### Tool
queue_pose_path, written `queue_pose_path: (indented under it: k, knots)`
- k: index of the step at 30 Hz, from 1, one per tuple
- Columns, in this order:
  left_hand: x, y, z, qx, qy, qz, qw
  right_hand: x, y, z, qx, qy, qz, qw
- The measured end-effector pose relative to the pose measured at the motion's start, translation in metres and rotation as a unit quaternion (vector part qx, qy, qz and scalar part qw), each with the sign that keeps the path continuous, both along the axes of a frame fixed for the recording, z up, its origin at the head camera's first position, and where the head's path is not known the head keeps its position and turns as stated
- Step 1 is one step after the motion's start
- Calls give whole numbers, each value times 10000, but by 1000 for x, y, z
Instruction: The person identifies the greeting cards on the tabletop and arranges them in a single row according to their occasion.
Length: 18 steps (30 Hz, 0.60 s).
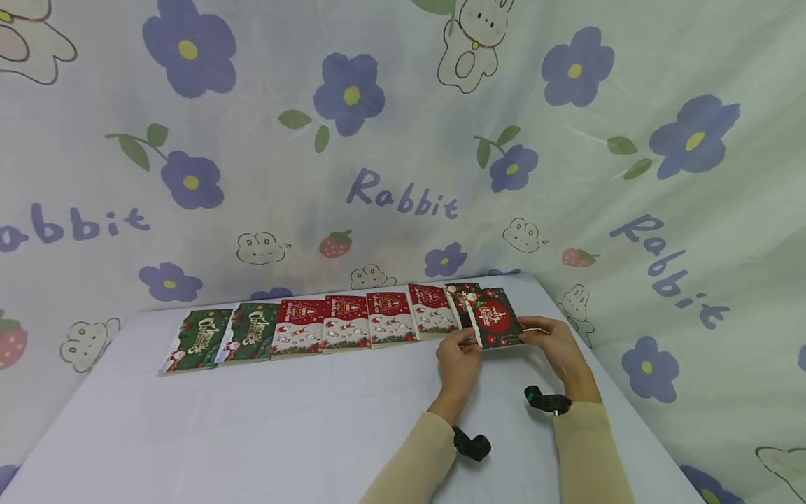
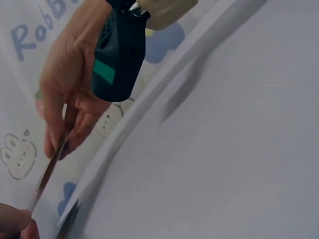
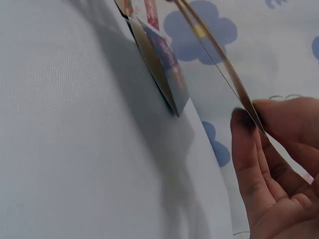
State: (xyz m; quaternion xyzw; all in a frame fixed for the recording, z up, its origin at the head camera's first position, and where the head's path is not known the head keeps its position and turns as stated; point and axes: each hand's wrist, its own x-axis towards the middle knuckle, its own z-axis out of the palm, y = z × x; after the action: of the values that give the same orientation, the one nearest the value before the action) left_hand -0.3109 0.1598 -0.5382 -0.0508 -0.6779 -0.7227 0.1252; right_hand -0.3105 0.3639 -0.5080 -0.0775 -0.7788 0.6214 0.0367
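A dark Christmas card [image 1: 494, 318] with a red round emblem is held raised off the table at the right end of a row of cards. The left hand [image 1: 458, 360] pinches its lower left edge, and the right hand [image 1: 557, 346] pinches its right edge between thumb and fingers. Seen edge-on in the right wrist view, the card [image 3: 224, 62] bows slightly, with its leaves a little apart. A similar dark card [image 1: 458, 297] lies partly hidden behind the held one. Only the left fingertips [image 2: 15, 219] show at the corner of the left wrist view.
Two green Christmas cards [image 1: 200, 339] lie at the row's left end. Several red and white cards [image 1: 346, 322] follow toward the right, some edges touching or overlapping. A white cloth covers the table [image 1: 264, 434]; a printed curtain [image 1: 403, 140] hangs behind and at the right.
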Motion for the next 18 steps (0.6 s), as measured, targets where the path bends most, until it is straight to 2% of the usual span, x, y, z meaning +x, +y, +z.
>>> queue_pose_path:
  k: [4,10,14,18]
  knots:
    - [-8,8,8,110,-5,127,9999,-6,-2,8,65,15,-339,9994]
    - [-20,20,15,172,-127,101,9997,-16,-1,18,145,10,-809,9966]
    - [-27,24,18,106,-188,-190,9996,-21,2,20,94,45,-1098,9939]
    - [-30,27,20,-9,-457,-673,9967,-25,6,17,73,69,-1514,9884]
